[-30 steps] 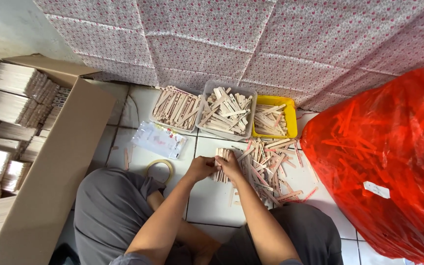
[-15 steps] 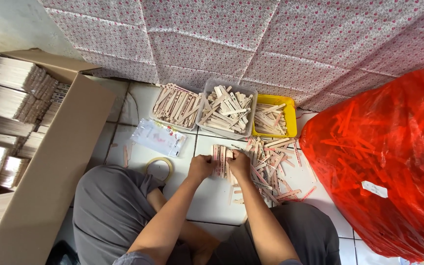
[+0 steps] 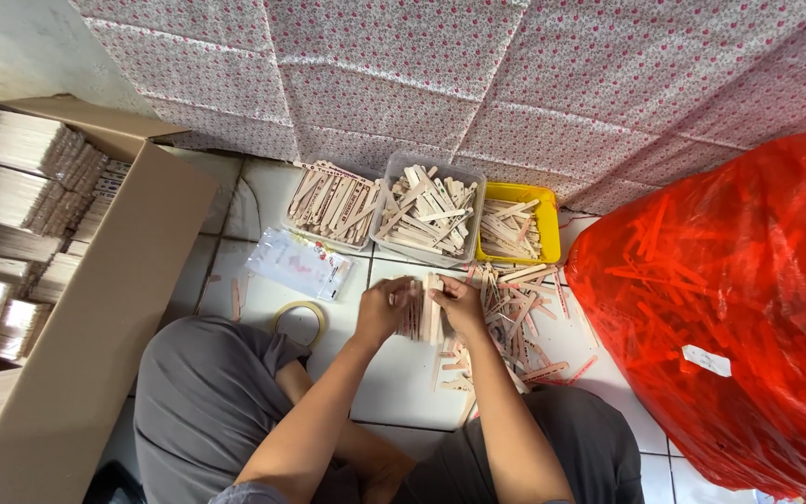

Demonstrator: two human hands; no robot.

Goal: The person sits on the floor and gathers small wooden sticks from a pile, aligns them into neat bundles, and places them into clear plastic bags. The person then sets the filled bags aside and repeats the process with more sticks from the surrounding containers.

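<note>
Crinkled red plastic sack (image 3: 729,308) cut off at right, corrugated cardboard box (image 3: 95,308) of stacked bundles at left, loose pile of flat wooden sticks (image 3: 520,313) on white tile, left hand (image 3: 384,308) and right hand (image 3: 459,303) both clamped around a squared stick bundle (image 3: 424,313), its lower end hidden.

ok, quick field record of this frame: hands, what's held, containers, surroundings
left hand: grips the bundle from its left side
right hand: grips the bundle from its right side
bundle of wooden sticks: held upright over the tiled floor
loose sticks: scattered right of the hands
containers: two clear trays, yellow tray, all holding sticks
tape roll: on floor, left of hands
red bag: right
cardboard box: left, stacked bundles inside
</note>
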